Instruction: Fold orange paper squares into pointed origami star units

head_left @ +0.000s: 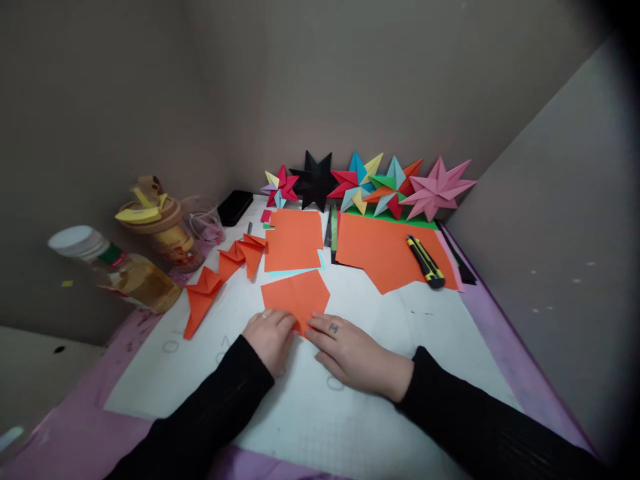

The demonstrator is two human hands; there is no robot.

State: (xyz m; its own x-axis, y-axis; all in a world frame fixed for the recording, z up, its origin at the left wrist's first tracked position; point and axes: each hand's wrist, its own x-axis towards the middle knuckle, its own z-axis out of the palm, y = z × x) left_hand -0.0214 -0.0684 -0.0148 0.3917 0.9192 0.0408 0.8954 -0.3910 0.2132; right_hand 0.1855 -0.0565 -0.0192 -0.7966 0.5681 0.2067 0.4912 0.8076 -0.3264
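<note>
An orange sheet of paper [296, 296], partly folded, lies on the white mat [350, 413] in front of me. My left hand [270, 337] has curled fingers pressing its near left edge. My right hand [353, 353] lies flatter, fingertips pressing the paper's near corner. Both sleeves are black.
Several folded orange units [220, 280] lie in a row at the left. Orange sheets [295, 240] and a larger orange sheet [385, 253] with a yellow-black cutter [425, 261] lie behind. Several paper stars [370, 183] lean on the back wall. Bottles [125, 270] stand far left.
</note>
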